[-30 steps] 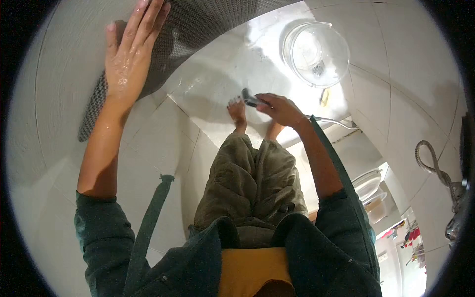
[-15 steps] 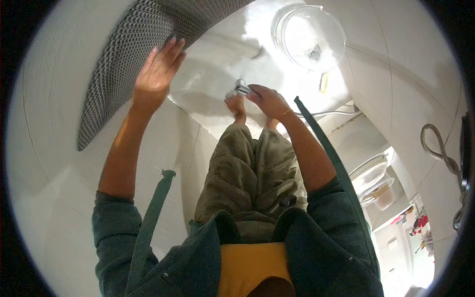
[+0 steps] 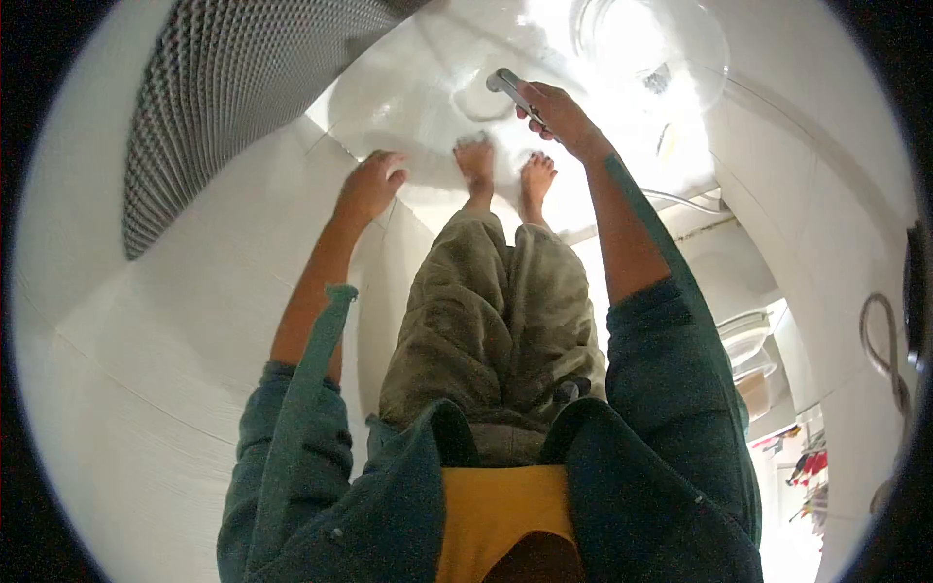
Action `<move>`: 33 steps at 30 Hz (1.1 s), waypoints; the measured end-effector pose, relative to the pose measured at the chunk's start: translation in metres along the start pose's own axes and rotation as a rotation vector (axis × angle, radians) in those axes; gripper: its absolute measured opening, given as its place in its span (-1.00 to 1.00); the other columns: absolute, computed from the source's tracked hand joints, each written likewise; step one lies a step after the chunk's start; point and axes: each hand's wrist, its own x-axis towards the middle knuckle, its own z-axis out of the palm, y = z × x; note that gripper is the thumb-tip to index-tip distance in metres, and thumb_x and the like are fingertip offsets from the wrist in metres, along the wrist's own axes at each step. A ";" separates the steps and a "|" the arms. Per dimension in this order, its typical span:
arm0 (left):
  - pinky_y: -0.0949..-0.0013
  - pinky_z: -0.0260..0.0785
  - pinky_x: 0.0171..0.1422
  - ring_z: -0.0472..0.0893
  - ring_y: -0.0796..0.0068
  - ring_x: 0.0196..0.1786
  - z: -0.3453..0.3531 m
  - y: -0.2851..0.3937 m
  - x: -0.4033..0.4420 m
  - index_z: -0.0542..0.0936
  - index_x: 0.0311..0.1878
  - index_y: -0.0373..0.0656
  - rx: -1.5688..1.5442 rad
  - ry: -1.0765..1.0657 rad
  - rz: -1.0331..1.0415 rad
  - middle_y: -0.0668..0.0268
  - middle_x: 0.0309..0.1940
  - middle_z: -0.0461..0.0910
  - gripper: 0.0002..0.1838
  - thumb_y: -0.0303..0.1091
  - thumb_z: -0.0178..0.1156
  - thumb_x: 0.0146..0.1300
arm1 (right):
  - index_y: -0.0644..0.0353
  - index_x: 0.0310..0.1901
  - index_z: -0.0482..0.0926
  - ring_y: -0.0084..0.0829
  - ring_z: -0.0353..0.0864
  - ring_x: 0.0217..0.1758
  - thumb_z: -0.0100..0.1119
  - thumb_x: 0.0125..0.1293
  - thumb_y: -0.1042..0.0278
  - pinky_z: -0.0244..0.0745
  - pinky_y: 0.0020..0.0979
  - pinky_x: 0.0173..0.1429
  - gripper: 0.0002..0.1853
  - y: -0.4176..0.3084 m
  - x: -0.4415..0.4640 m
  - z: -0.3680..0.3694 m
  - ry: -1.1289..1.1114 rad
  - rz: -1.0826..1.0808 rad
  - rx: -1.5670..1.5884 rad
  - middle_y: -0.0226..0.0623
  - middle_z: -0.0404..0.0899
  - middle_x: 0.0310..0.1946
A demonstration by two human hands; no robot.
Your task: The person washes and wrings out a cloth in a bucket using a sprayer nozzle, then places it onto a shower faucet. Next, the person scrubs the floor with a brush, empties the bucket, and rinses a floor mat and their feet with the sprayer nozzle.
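Observation:
A silver hand shower (image 3: 505,85) is held in my right hand (image 3: 559,119), its head pointing left over the wet white floor (image 3: 408,107). My left hand (image 3: 371,185) is in the air left of my feet, away from the mat, with its fingers loosely curled; whether they hold anything cannot be seen. To the upper left, a grey textured mat (image 3: 224,107) hangs along the wall. Near the upper right stands a clear round tub (image 3: 695,49), partly lost in glare.
My bare feet (image 3: 476,160) are on the wet floor. A hose (image 3: 685,202) runs to the right of my right forearm. Another metal hose (image 3: 880,340) hangs on the right wall. A toilet (image 3: 743,335) is at the lower right.
My left hand has come off the grey mat and moved down and right. My right hand has moved up and right with the hand shower. The camera view has shifted.

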 end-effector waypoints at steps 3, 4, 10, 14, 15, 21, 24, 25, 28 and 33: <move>0.22 0.33 0.09 0.51 0.14 -0.01 0.046 -0.022 -0.022 0.48 -0.01 -0.20 -0.121 -0.015 -0.106 0.09 -0.04 0.48 -0.67 -0.24 0.06 0.21 | 0.16 -0.17 0.43 -0.69 0.23 -0.58 -0.21 0.38 0.01 0.16 -0.62 -0.55 -0.63 0.007 0.019 0.021 -0.028 0.070 -0.028 -0.51 0.36 -0.52; 0.25 0.33 0.11 0.51 0.18 0.00 0.063 -0.029 -0.033 0.48 0.00 -0.17 -0.242 -0.009 -0.198 0.10 -0.03 0.48 -0.68 -0.25 0.06 0.22 | 0.16 -0.16 0.43 -0.69 0.23 -0.59 -0.20 0.38 0.00 0.16 -0.62 -0.55 -0.62 0.013 0.028 0.026 -0.040 0.106 -0.023 -0.49 0.37 -0.51; 0.29 0.35 0.09 0.52 0.30 -0.02 0.144 -0.046 -0.094 0.49 0.01 -0.16 -0.517 0.113 -0.425 0.14 -0.05 0.50 -0.70 -0.27 0.07 0.25 | 0.16 -0.09 0.42 -0.69 0.23 -0.59 -0.17 0.36 -0.08 0.14 -0.62 -0.56 -0.57 0.054 0.046 0.059 -0.108 0.199 -0.012 -0.48 0.39 -0.51; 0.30 0.36 0.05 0.54 0.30 -0.06 0.172 -0.049 -0.139 0.51 -0.03 -0.17 -0.546 0.247 -0.486 0.14 -0.07 0.51 -0.72 -0.28 0.07 0.23 | 0.16 -0.09 0.42 -0.71 0.23 -0.58 -0.18 0.35 -0.10 0.15 -0.64 -0.55 -0.55 0.069 0.039 0.077 -0.128 0.105 -0.103 -0.50 0.38 -0.49; 0.30 0.37 0.01 0.56 0.29 -0.10 0.178 -0.052 -0.146 0.52 -0.06 -0.17 -0.539 0.342 -0.516 0.12 -0.11 0.51 -0.74 -0.29 0.08 0.22 | 0.17 -0.08 0.42 -0.71 0.23 -0.58 -0.18 0.35 -0.10 0.16 -0.63 -0.55 -0.55 0.071 0.040 0.078 -0.117 0.081 -0.176 -0.50 0.38 -0.49; 0.36 0.33 0.12 0.51 0.32 -0.01 0.203 -0.090 -0.158 0.51 0.01 -0.15 -0.643 0.401 -0.510 0.17 -0.05 0.49 -0.71 -0.33 0.05 0.23 | 0.18 -0.06 0.43 -0.67 0.22 -0.66 -0.16 0.32 -0.13 0.16 -0.61 -0.65 -0.51 0.081 0.037 0.067 -0.018 -0.003 -0.377 -0.46 0.38 -0.50; 0.35 0.30 0.15 0.50 0.34 0.01 0.184 -0.107 -0.153 0.49 0.03 -0.14 -0.720 0.340 -0.626 0.20 0.00 0.46 -0.71 -0.39 0.03 0.23 | 0.18 -0.04 0.41 -0.69 0.24 -0.65 -0.15 0.32 -0.11 0.16 -0.63 -0.67 -0.52 0.070 0.042 0.066 0.017 0.028 -0.396 -0.46 0.39 -0.50; 0.35 0.30 0.15 0.50 0.34 0.01 0.178 -0.109 -0.151 0.49 0.03 -0.14 -0.723 0.328 -0.627 0.20 0.00 0.46 -0.71 -0.39 0.03 0.23 | 0.18 -0.04 0.41 -0.70 0.24 -0.64 -0.14 0.32 -0.10 0.15 -0.64 -0.67 -0.52 0.069 0.044 0.065 0.047 0.054 -0.406 -0.46 0.39 -0.49; 0.31 0.39 0.03 0.54 0.31 -0.08 0.174 -0.110 -0.142 0.51 -0.06 -0.14 -0.696 0.483 -0.454 0.18 -0.05 0.48 -0.77 -0.36 0.05 0.23 | 0.16 -0.04 0.41 -0.71 0.25 -0.63 -0.12 0.31 -0.11 0.15 -0.67 -0.65 -0.53 0.069 0.058 0.050 0.041 0.098 -0.372 -0.47 0.39 -0.48; 0.28 0.25 0.24 0.36 0.30 0.20 0.125 -0.110 -0.168 0.46 0.01 -0.08 -0.456 0.611 -0.409 0.23 0.10 0.38 -0.70 -0.53 0.08 0.19 | 0.13 -0.05 0.42 -0.73 0.26 -0.58 -0.10 0.30 -0.11 0.16 -0.68 -0.60 -0.55 0.060 0.051 0.045 0.059 0.079 -0.408 -0.50 0.38 -0.48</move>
